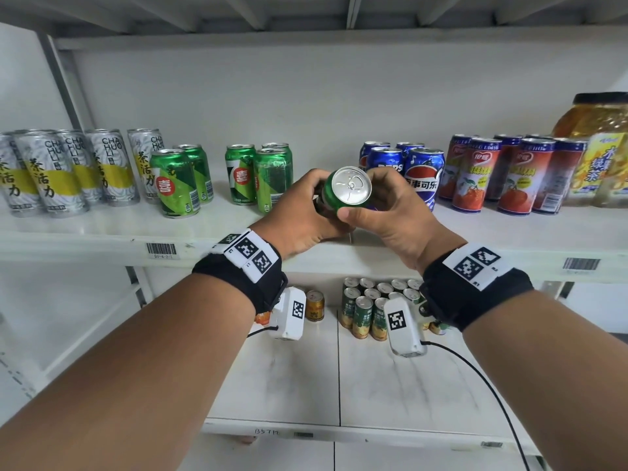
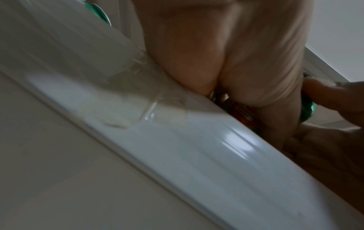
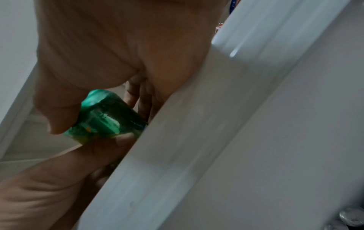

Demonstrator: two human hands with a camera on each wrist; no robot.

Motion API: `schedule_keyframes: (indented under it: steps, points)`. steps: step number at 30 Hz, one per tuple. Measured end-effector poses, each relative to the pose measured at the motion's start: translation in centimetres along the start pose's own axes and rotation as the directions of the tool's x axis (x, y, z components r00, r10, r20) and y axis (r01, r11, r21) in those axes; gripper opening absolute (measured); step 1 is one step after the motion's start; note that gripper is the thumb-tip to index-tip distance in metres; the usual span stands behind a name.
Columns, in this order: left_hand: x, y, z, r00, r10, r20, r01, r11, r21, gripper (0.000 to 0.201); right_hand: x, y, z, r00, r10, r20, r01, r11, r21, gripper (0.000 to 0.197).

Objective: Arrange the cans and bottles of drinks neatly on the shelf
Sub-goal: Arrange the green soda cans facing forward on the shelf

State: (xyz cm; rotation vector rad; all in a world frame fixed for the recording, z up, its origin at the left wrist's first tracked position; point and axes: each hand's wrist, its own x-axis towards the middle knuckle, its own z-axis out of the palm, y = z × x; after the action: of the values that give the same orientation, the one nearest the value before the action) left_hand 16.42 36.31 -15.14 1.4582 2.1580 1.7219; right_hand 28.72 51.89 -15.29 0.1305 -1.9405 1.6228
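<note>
Your left hand point(image 1: 299, 212) and right hand point(image 1: 390, 212) both hold one green can point(image 1: 339, 192), tipped so its silver top faces you, just above the front edge of the shelf point(image 1: 102, 232). The fingers of each hand curl round its sides, your right thumb pressed on the near rim. It sits between the standing green cans point(image 1: 258, 175) and the blue cola cans point(image 1: 421, 171).

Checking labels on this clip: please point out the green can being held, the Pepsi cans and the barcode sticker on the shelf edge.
green can point(image 1: 351, 185), head view, on its silver lid.
Pepsi cans point(image 1: 424, 171), head view, on the front can's logo.
barcode sticker point(image 1: 161, 249), head view, on the left sticker's bars.
</note>
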Motion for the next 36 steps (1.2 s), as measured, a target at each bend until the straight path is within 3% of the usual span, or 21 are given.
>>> schedule_keyframes:
  steps: [9, 16, 19, 25, 28, 31, 36]
  points:
    - [-0.2, 0.0, -0.2, 0.997, -0.067, 0.028, 0.069, 0.995, -0.078, 0.068, -0.1, -1.3, 0.5, 0.982, 0.12, -0.145, -0.103, 0.988, 0.119, 0.046]
    - [-0.3, 0.1, 0.1, 0.995, -0.081, 0.065, 0.089, 0.987, -0.132, 0.05, 0.1, -1.3, 0.4, 0.981, 0.163, -0.108, -0.15, 0.982, 0.119, 0.028]
    - [-0.3, 0.2, 0.0, 0.994, -0.074, 0.076, 0.085, 0.983, -0.16, 0.043, 0.3, -1.4, 0.3, 0.976, 0.191, -0.104, -0.175, 0.973, 0.15, 0.038]
    - [-0.5, 0.4, 0.1, 0.989, -0.05, 0.141, 0.07, 0.988, -0.135, 0.061, 0.5, -1.4, 0.7, 0.967, 0.222, -0.123, -0.197, 0.962, 0.189, 0.047]
    - [-0.5, 0.3, 0.2, 0.993, -0.055, 0.103, 0.072, 0.983, -0.169, 0.069, 0.3, -1.4, 0.7, 0.972, 0.207, -0.115, -0.184, 0.966, 0.183, 0.045]
    - [-0.4, 0.3, 0.1, 0.994, -0.072, 0.079, 0.087, 0.976, -0.199, 0.065, 0.3, -1.4, 0.7, 0.975, 0.191, -0.113, -0.171, 0.971, 0.164, 0.059]
    - [-0.4, 0.6, -0.2, 0.982, -0.083, 0.17, 0.12, 0.969, -0.217, 0.059, 0.2, -1.2, 0.4, 0.978, 0.173, -0.114, -0.147, 0.968, 0.203, 0.041]
